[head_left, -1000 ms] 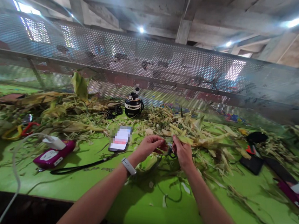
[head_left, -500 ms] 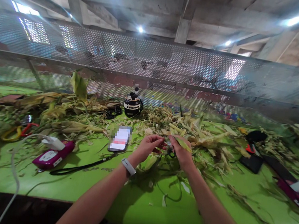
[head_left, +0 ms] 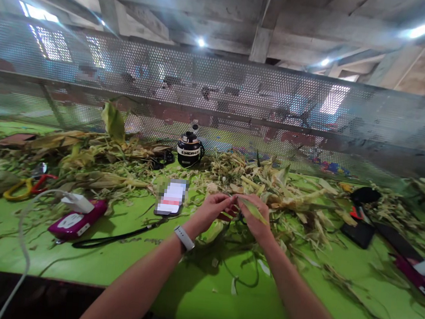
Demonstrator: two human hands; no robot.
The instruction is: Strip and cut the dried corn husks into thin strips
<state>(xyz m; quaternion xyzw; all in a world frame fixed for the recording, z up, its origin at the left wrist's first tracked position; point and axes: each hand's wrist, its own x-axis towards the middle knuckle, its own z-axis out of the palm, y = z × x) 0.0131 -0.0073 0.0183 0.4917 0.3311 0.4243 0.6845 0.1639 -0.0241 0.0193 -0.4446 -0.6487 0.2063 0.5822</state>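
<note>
- You can read one word, ENERGY, in dark capitals on the pale band of the single black, rounded bottle, which stands upright near the back of the table
- The phone lies face up to the left of your hands, its lit screen blurred out, so you cannot read it
- Your right hand has thumb and forefinger pinching one end of a thin, pointed green husk strip, which slants back over that hand, above the middle of the table
- Your left hand has its fingers curled, the tips meeting those of the right hand; you cannot tell whether they grip the strip too
- One pale band with a watch-like face circles your left wrist
- Below your hands lies a rounder, pale green husk piece
- Dry, papery, crinkled husks form one heap on the left and another just beyond your hands, too tangled to count
- One glossy purple box carries a white plug with a white cable
- Two looped handles, one yellow and one red, lie beyond it
- A perforated panel full of small round holes runs behind everything
</note>
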